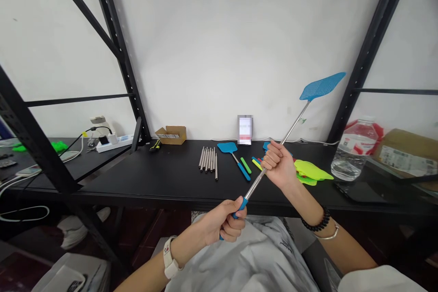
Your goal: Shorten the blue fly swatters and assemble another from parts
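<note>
While the left hand [227,221] grips a fly swatter [321,86], the right hand [278,164] clenches its shaft [256,185]. A cardboard box [171,136] holds something silvery.

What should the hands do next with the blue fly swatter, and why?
Maybe the right hand should slide a little up the metal shaft of the blue fly swatter, toward its mesh head. The left hand grips the blue handle, so it could hold steady while the right hand moves.
</note>
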Tool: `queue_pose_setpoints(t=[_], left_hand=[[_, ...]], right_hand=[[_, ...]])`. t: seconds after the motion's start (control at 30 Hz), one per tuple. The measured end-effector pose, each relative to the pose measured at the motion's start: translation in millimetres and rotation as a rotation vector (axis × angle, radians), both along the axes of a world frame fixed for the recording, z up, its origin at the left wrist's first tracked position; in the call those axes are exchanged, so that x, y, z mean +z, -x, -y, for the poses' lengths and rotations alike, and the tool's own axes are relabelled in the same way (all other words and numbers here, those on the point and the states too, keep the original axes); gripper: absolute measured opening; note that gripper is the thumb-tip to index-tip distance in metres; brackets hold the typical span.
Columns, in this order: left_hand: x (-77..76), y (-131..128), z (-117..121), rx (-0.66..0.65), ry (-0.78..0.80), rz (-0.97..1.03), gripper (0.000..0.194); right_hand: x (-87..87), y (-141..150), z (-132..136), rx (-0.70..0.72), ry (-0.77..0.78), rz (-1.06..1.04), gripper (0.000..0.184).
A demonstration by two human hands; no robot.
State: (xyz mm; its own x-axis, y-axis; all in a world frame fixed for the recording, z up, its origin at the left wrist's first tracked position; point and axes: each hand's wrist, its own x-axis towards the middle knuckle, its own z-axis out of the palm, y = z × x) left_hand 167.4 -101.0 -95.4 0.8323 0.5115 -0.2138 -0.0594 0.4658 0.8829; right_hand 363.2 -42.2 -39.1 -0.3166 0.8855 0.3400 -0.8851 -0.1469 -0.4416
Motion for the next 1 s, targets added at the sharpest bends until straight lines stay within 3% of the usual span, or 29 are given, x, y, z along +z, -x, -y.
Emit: queue_pose_setpoints(t=[0.13,0.33,0.4,0.47,0.53,0.67,0.77,0.9,1.0], left_hand=[[-7.0,-3,-4,0.226,-0.276,-0.173,0.046],[-12.0,-5,-6,0.570,-0.987,-0.526,0.047],[-12.9,-6,-7,0.618,-1.074,-0.560,0.046],[-13.9,-6,-8,0.597,-1.013,-0.523,0.047],[-14.7,-6,-11,0.501,-0.814,-0.420,0.047],[-13.3,-2,-16,0.220,-0.364,-0.123,0.044],[-11.3,5,-22,0.009,-0.161,0.023,0.041],[-12.2,13,-32,-0.170,-0.030,0.018,0.039],[-14.4,15,-36,-0.186,-0.053,-0.004,0.038]], right_hand=[[-0.9,4,1,-0.034,0.041,-0.017,0.040],[-1.2,8,1,-0.107,0.057,-0.019,0.040],[-1.6,8,1,-0.109,0.049,-0.015,0.040],[-1.2,6,1,-0.093,0.032,0.003,0.040],[0.9,4,3,-0.057,-0.001,0.041,0.040],[10.1,-1,7,-0.009,-0.118,0.132,0.030],[19.7,-11,7,-0.065,-0.168,0.148,0.010],[32.5,-41,5,-0.179,-0.176,0.020,0.014],[38.7,-65,5,-0.215,-0.213,-0.072,0.006]])
